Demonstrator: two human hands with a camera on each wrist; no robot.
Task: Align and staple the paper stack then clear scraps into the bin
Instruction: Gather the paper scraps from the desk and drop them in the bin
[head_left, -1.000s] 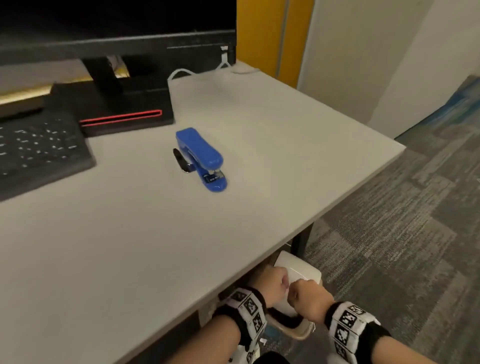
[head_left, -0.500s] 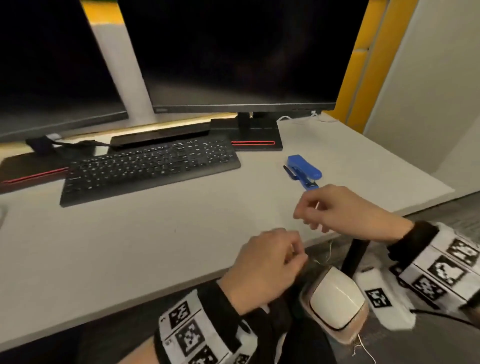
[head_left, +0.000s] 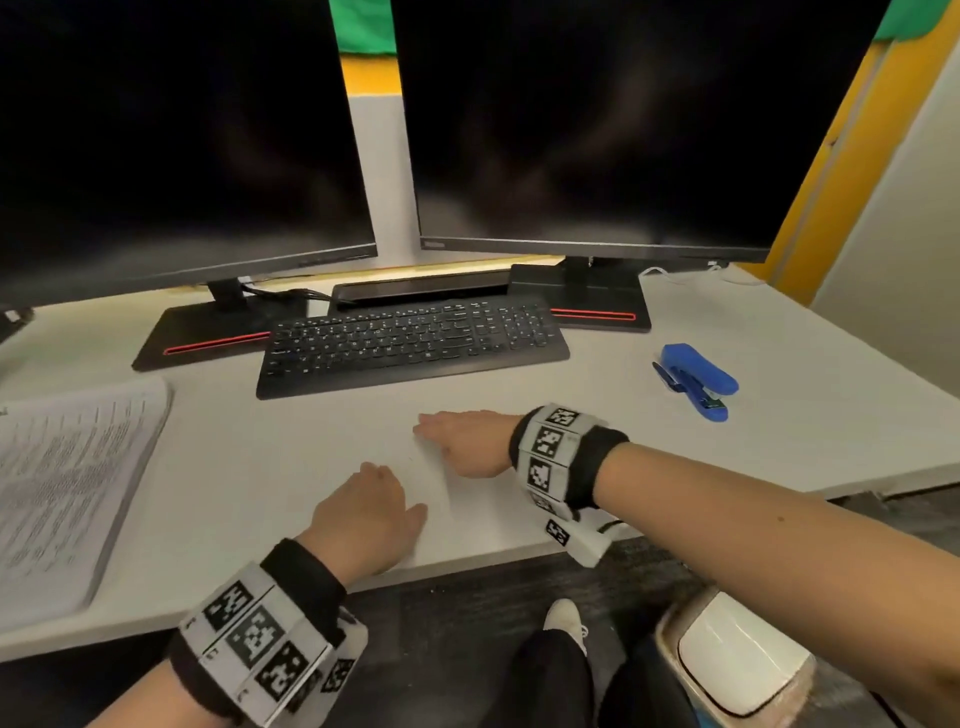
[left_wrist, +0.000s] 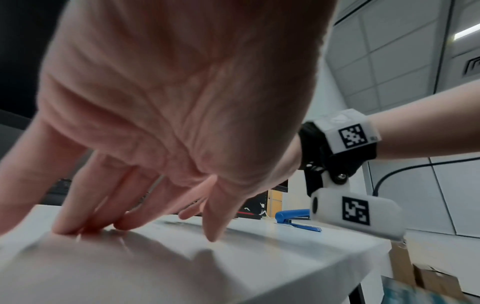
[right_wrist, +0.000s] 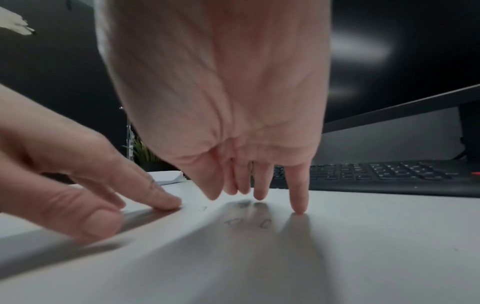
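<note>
On the pale grey tabletop (head_left: 779, 415), both hands, left (head_left: 366, 514) and right (head_left: 467, 441), lie flat, holding nothing; printed white paper stack (head_left: 67, 478) at nine o'clock, blue stapler (head_left: 696, 379) at two; clearing looks nearly done.

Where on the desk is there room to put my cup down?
Bare desk lies between the paper stack and the left hand, and right of the stapler toward the desk edge. It is crowded at the back with the keyboard and monitor stands.
</note>
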